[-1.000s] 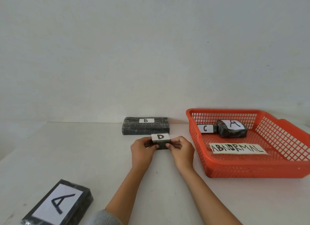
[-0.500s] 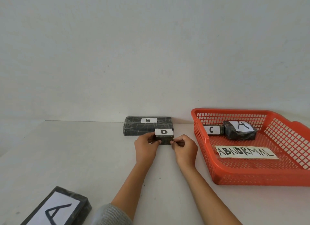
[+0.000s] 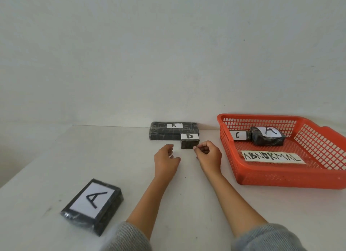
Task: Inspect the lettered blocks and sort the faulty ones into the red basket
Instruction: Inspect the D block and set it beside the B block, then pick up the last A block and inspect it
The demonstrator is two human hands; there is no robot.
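Block D on the surface, hands off it

Block D (image 3: 189, 141) sits against block B (image 3: 174, 131); left hand (image 3: 165, 160) loosely open, empty; right hand (image 3: 208, 156) curled, holding nothing, beside the red basket (image 3: 280, 174).

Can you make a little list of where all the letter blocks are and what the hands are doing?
In red basket: C block, crumpled A block
On table: B block, D block, flat A block
D block: in front of B block
Left hand: empty, near D block
Right hand: empty, beside D block
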